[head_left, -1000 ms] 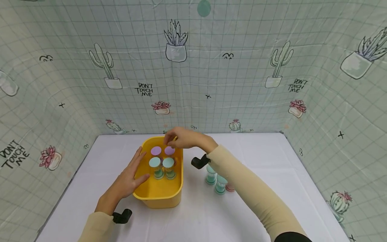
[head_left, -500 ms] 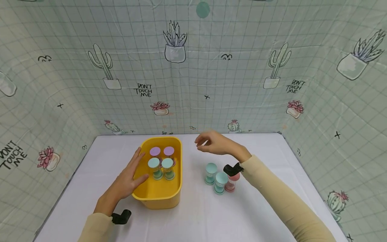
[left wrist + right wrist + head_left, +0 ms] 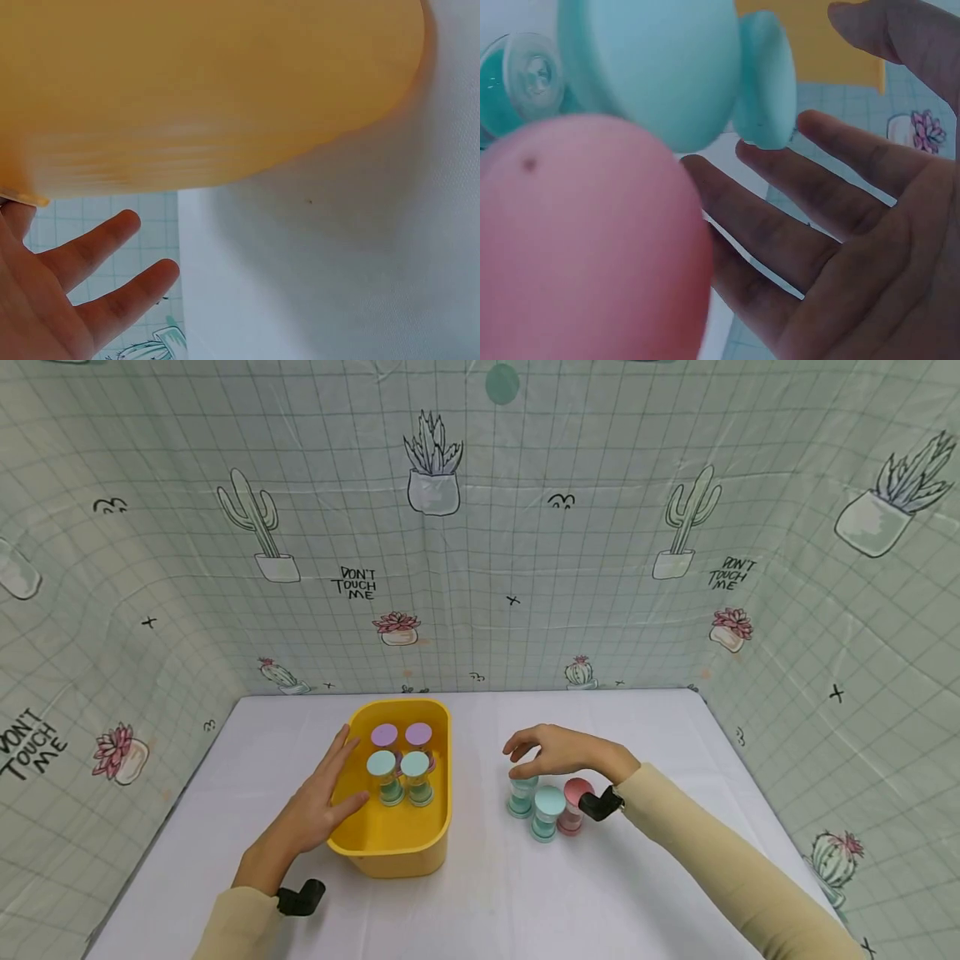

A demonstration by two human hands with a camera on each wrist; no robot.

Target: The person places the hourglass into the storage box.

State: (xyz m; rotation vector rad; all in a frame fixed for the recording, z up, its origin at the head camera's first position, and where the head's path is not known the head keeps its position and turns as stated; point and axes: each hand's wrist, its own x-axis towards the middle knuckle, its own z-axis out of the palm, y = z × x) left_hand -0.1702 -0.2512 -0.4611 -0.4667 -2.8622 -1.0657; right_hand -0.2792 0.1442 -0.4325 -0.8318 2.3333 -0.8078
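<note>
My left hand (image 3: 311, 810) lies along the left rim of a yellow bin (image 3: 390, 839), its thumb over the inside; in the left wrist view two fingers (image 3: 124, 300) stretch out beside the bin's outer wall. Two purple-capped sand timers (image 3: 385, 735) and two teal-capped ones (image 3: 416, 764) stand upright inside the bin. Over the back teal sand timer (image 3: 521, 797) on the table hovers my right hand (image 3: 558, 750), thumb and fingers apart, partly covering its cap. Just in front stand another teal sand timer (image 3: 550, 802) and a pink one (image 3: 577, 792); the pink cap looms large in the right wrist view.
A white cloth covers the table (image 3: 480, 893). Behind it and at both sides hangs a pale green gridded curtain (image 3: 510, 527) with printed cacti. Black wrist cameras (image 3: 302, 897) sit on both wrists.
My right hand has moved from over the bin's purple-capped sand timers rightward, then down toward the back teal timer on the table. The left hand stays at the bin.
</note>
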